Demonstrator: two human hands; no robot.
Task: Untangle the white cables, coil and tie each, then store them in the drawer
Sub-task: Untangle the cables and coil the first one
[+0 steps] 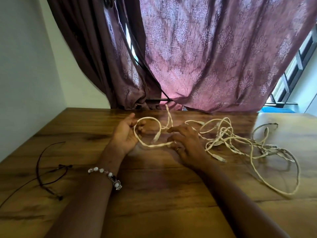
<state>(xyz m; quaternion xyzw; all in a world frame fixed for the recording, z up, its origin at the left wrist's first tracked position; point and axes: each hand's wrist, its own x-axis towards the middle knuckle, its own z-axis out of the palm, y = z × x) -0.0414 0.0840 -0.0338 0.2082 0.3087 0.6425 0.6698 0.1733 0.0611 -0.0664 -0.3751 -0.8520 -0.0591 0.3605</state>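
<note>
Head camera, looking down at a wooden table [154, 194]: we are working a tangle of white cables [228, 138] that is lying mostly to the right of our hands, its loops and connector ends spreading toward the table's right edge. Our left hand [125, 134] is turned palm up with its fingers curling loosely through a single loop [147, 131] of cable, apparently holding the loop open so the strand can be followed. Our right hand [185, 143] is lying palm down over the strand where the loop is running back toward the tangle, fingers bent around it; whether it is pinching or only pressing the cable we cannot tell for certain, though it seems to be gripping. A twisted pair of strands [169, 117] is rising from between the hands toward the far edge. We judge the untangling to be at an early stage: no cable is yet coiled or tied, and no drawer is in view. Thin dark strings [46, 169], probably the ties, are waiting on the table to our left, well apart from the cables. A patterned curtain [205, 57] is hanging behind the table
</note>
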